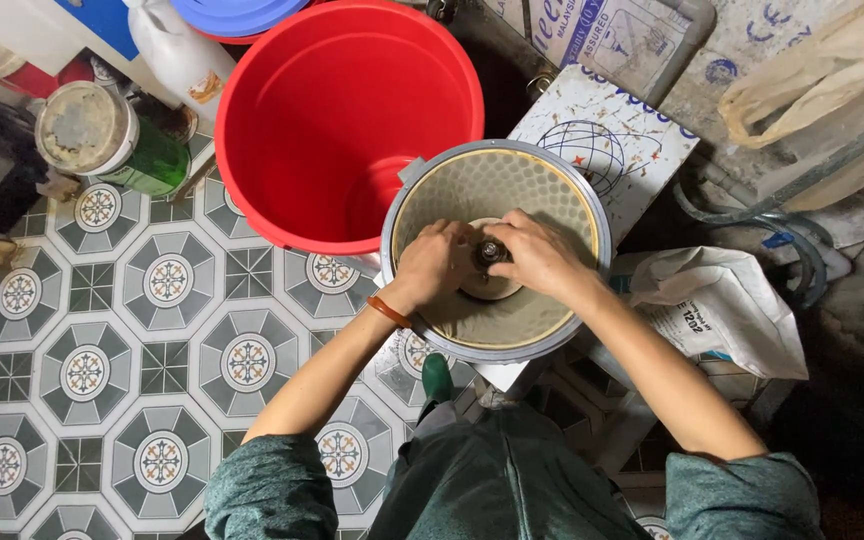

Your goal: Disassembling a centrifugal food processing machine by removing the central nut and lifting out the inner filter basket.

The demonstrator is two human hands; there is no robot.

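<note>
— What have you got your hands in there?

— A round, perforated drum (542,190) with a grey rim, cream inside, sitting upright in front of my knees, just beside the big red bucket (342,110). At the bottom of it is a pale centre disc (492,290) with a small dark metal fitting (491,251) standing up in the middle.

— And your hands?

— Both are down inside. My left hand (435,262), the one with the orange band (388,311) on the wrist, is curled shut beside the fitting, fingers bent in against it. My right hand (537,255) is closed around it from the other side, thumb and fingers pinching. I can't tell exactly how much of the grip is on the metal and how much on the disc beneath.

— How does it handle, do you reckon?

— The drum looks stiff and fairly light, thin-walled with all those holes. I'd lift it by the grey rim, one hand on each side, not by the mesh-like wall. The fitting is small, hard and probably slick, so fingertips only, and a firm pinch.

— Anything crowding you?

— A white printed sack (722,300) to my right, a green bottle (157,160) and a lidded tub (82,125) off to the left on the patterned floor tiles (162,370).
</note>
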